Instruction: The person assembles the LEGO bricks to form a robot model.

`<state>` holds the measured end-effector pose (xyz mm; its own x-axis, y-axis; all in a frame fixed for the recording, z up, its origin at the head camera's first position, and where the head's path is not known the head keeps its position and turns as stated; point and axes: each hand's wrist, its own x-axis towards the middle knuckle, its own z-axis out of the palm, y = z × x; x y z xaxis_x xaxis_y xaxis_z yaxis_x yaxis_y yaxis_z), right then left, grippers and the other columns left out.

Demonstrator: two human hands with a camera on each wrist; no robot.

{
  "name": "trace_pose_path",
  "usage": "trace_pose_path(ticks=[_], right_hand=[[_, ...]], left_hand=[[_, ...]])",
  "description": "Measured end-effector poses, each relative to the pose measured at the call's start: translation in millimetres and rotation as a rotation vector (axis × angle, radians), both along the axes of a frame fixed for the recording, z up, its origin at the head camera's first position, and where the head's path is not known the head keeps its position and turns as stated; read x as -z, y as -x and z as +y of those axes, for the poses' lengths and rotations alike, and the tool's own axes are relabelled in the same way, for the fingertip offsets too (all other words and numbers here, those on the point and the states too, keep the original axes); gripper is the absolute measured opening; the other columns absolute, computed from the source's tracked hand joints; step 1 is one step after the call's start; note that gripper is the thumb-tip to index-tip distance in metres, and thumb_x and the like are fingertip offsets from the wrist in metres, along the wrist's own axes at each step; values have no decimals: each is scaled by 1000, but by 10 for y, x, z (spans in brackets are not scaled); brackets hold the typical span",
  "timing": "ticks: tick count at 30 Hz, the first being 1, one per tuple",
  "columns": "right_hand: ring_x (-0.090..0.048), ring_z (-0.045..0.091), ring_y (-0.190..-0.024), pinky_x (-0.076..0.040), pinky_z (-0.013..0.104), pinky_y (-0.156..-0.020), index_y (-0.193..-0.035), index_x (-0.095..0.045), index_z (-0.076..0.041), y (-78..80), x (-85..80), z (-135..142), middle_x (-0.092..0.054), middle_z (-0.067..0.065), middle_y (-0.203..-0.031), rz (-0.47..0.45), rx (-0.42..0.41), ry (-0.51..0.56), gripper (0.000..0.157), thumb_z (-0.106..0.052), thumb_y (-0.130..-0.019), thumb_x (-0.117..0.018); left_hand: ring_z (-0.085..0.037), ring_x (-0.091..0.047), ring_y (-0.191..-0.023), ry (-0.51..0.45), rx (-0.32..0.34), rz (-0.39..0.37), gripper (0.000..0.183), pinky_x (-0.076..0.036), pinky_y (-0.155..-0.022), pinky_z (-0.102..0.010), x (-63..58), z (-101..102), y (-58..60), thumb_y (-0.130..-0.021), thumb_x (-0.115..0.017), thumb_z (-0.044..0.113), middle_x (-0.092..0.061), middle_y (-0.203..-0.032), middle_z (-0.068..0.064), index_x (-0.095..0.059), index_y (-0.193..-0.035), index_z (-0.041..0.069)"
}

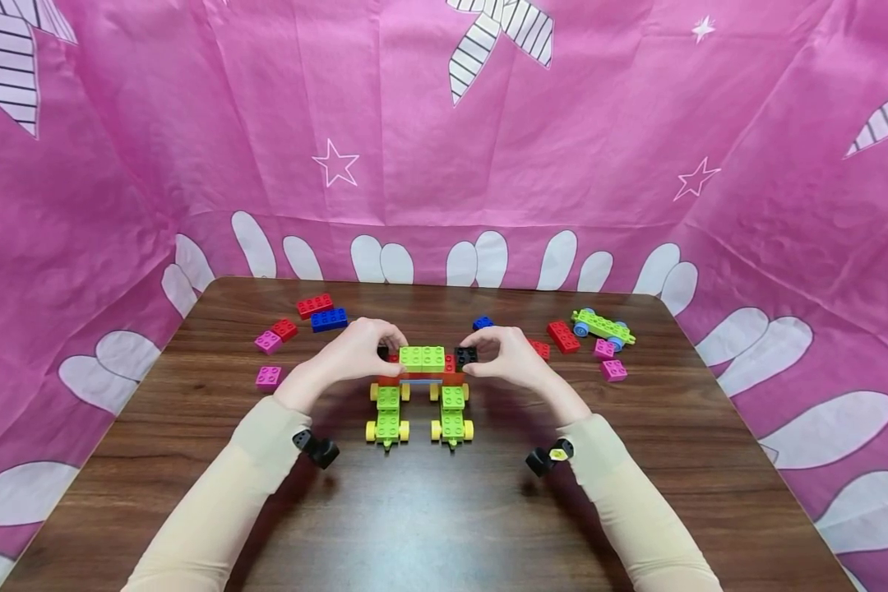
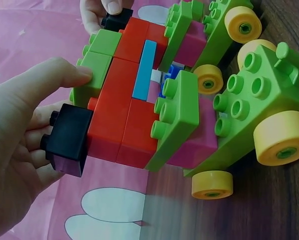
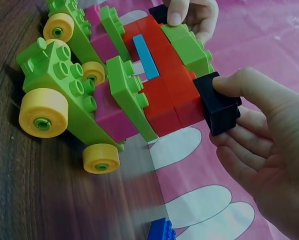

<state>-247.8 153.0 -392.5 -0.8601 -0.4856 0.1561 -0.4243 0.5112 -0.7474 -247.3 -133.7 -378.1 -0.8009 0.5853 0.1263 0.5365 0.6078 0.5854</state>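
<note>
A toy brick build stands mid-table: red bricks [image 2: 109, 110] bridge two lime wheeled bases [image 1: 388, 423] with yellow wheels [image 2: 282, 137], and pink bricks sit between. Along the bridge's top lies a lime brick [image 1: 422, 359]; a thin blue piece [image 3: 146, 56] shows on its near side. My left hand [image 1: 358, 345] grips the build's left end, thumb against the lime brick, other fingers curled behind a black brick [image 2: 69, 137]. At the right end my right hand [image 1: 506, 355] pinches a second black brick [image 3: 217, 102] between thumb and fingers; it touches the red bricks' end.
Red brick [image 1: 315, 306], blue brick [image 1: 329, 320] and pink brick [image 1: 269, 377] lie loose at the left. Toward the right are a red brick [image 1: 562, 337], a pink brick [image 1: 614, 370] and a lime base with blue wheels [image 1: 603, 326]. Pink cloth [image 1: 429, 164] hangs beyond the table.
</note>
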Motion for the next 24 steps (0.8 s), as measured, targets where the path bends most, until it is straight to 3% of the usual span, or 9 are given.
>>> trace_pose_path(ticks=[7, 12, 18, 24], right_hand=[[-64, 17, -91, -53, 34, -82, -104, -73, -10, 26, 62, 109, -72, 4, -97, 25, 8, -2, 32, -18, -75, -83], [-64, 17, -89, -54, 32, -78, -102, -73, -10, 26, 60, 178, -72, 4, -96, 23, 16, 7, 31, -17, -74, -83], [-63, 18, -88, -53, 29, -77, -104, -73, -7, 8, 28, 218, -71, 8, -97, 5, 30, 9, 33, -12, -73, -83], [-64, 26, -90, -56, 38, -77, -109, -69, 2, 22, 52, 240, -69, 17, -102, -36, 17, 22, 37, -4, -75, -81]], left_hand=[[-14, -63, -87, -8, 12, 19, 28, -54, -82, -34, 23, 77, 12, -78, -79, 26, -71, -93, -1, -71, -99, 9], [-14, -63, -87, -14, 14, 13, 28, -54, -82, -34, 30, 145, 23, -78, -79, 26, -70, -94, -1, -71, -99, 9], [-14, -63, -88, -3, 9, 11, 31, -54, -82, -33, 29, 198, 33, -78, -79, 26, -70, -96, -1, -70, -102, 9], [-16, -63, -91, -8, 10, 16, 34, -54, -84, -34, 34, 211, 34, -78, -80, 26, -70, -97, -2, -70, -104, 8]])
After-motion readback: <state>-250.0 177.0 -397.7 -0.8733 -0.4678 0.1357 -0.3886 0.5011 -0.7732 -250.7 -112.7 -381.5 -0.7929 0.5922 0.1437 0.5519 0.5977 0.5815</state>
